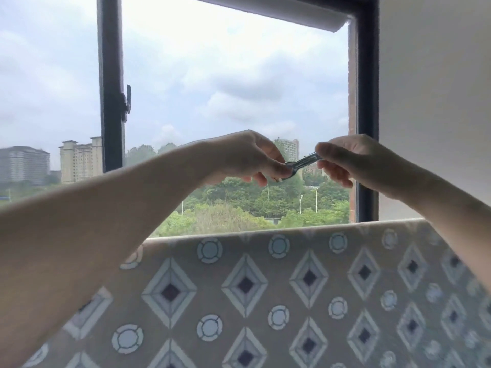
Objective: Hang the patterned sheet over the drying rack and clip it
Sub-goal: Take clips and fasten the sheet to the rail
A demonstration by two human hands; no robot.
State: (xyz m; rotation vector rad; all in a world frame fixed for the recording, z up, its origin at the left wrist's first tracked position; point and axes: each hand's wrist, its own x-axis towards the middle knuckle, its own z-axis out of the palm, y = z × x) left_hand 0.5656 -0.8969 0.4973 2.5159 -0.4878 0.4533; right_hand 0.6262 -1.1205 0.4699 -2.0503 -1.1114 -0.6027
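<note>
Patterned sheet [279, 293] already draped over a horizontal top edge, presumably the drying rack's bar, itself hidden under the fold; the cloth hangs flat toward the camera, diamonds and circles facing out. Both hands raised well above that fold line, in front of the window [225, 88]. Left hand [247, 158] pinches one end of a metal clip [300, 164] between thumb and fingertips; right hand [345, 160] pinches the other end, fingers curled. Clip held tilted, between the hands, not touching the sheet. Likely reason for the two-handed hold: orienting or prying open the clip before lowering it onto the draped edge. Whether the clip's mouth is open cannot be told; too small and partly covered by fingers. Judgement: hanging looks done, clipping not yet begun. White wall [435, 102] to the right.
</note>
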